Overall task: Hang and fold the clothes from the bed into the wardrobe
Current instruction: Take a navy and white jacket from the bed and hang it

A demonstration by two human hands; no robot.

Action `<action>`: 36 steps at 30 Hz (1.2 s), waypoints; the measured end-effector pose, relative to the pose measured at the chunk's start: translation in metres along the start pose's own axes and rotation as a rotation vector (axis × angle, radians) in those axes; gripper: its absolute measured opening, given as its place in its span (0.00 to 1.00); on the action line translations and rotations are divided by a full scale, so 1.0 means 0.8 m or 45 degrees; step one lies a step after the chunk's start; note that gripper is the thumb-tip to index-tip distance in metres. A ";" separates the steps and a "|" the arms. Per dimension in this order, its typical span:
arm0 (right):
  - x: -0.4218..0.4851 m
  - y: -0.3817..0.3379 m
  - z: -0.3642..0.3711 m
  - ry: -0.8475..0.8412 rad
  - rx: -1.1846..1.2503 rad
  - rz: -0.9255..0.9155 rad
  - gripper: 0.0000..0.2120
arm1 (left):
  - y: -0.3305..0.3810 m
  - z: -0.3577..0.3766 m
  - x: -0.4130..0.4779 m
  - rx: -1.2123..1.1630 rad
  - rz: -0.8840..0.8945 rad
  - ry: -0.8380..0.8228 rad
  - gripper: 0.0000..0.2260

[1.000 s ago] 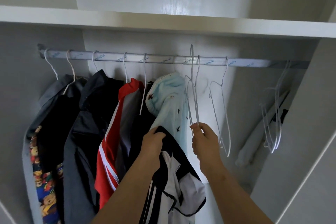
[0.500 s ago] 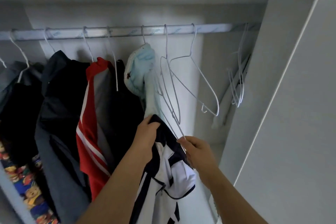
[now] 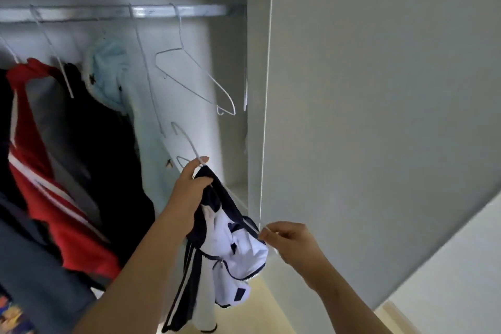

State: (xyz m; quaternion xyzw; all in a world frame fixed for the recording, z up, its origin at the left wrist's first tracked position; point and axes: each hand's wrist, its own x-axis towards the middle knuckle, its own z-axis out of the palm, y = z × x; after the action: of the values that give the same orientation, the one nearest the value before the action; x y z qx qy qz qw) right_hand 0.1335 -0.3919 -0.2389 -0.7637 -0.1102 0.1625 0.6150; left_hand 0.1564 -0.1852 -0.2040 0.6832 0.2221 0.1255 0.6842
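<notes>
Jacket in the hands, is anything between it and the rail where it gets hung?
Yes: an empty hanger hangs from the rail above the jacket, and a second one hangs edge-on just left of it. A bare stretch of rail shows to its right.

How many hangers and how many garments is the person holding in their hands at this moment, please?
Wire hanger: 1
Navy-and-white garment: 1
Total: 2
</notes>
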 end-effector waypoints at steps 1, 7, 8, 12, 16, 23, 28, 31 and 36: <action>-0.016 0.006 -0.011 0.026 -0.010 0.002 0.18 | -0.004 0.010 -0.014 0.018 -0.008 -0.015 0.17; -0.104 0.038 -0.055 0.212 0.097 0.003 0.14 | -0.028 0.051 -0.083 0.225 -0.078 -0.175 0.14; -0.116 0.044 -0.063 0.237 0.096 0.014 0.13 | -0.030 0.059 -0.094 0.264 -0.069 -0.205 0.14; -0.146 0.059 -0.084 0.295 -0.174 0.095 0.15 | -0.029 0.098 -0.131 0.375 0.075 -0.244 0.12; -0.149 0.049 -0.091 0.316 -0.346 0.077 0.06 | -0.024 0.132 -0.160 0.520 0.196 -0.446 0.12; -0.173 0.051 -0.087 0.458 -0.005 0.073 0.12 | -0.024 0.130 -0.192 0.610 0.286 -0.562 0.22; -0.174 0.054 -0.073 0.344 0.079 0.064 0.11 | -0.016 0.127 -0.193 0.872 0.414 -0.693 0.15; -0.165 0.042 -0.066 0.354 0.087 0.035 0.05 | -0.019 0.124 -0.197 0.990 0.445 -0.855 0.17; -0.145 0.027 -0.050 0.498 -0.034 -0.029 0.15 | -0.023 0.100 -0.183 0.878 0.469 -0.732 0.13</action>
State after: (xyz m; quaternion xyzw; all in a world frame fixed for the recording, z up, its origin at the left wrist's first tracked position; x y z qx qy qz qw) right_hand 0.0409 -0.4757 -0.2394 -0.7874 0.0007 0.0025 0.6165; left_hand 0.0648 -0.3260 -0.2052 0.9051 -0.0719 -0.0303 0.4181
